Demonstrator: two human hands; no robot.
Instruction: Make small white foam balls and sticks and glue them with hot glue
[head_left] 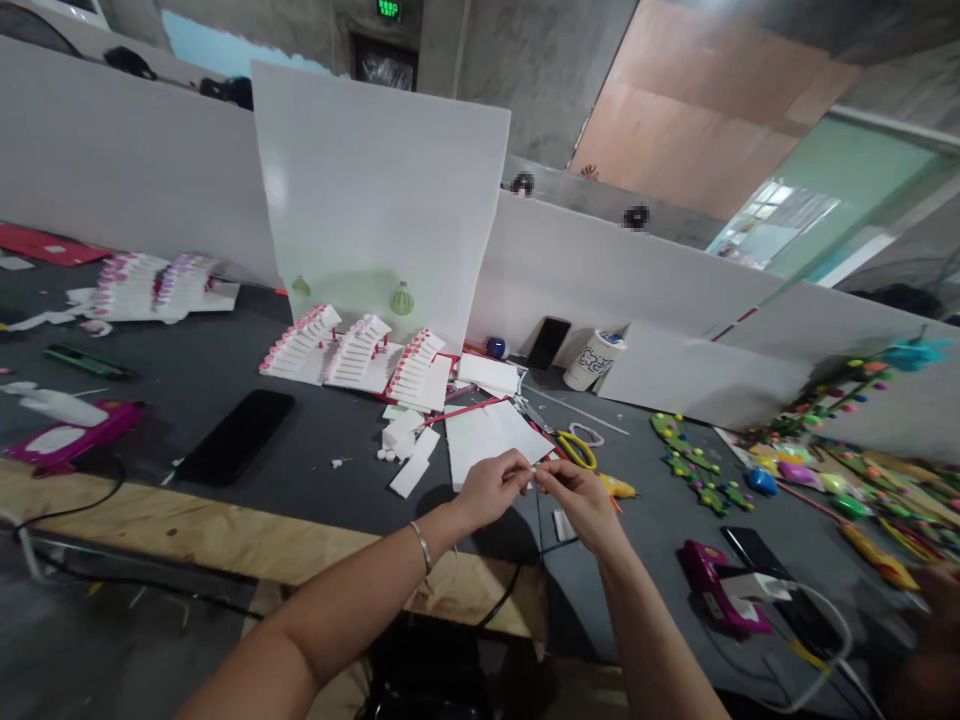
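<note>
Pinching narrowly, the left hand (491, 490) beside the white sheet (487, 438) grips a tiny pale piece (534, 474), too hidden by fingertips to identify, which the right hand (579, 498) also pinches, while a dim, apparent hand (939, 600) is cut off far right.

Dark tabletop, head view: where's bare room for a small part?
Best: between the left black phone and white paper scraps, bar a few crumbs. Also between the right forearm and right-hand magenta block. Crowded: the paper sheet and yellow-handled scissors beyond the hands; far right, past the green beaded pieces.
</note>
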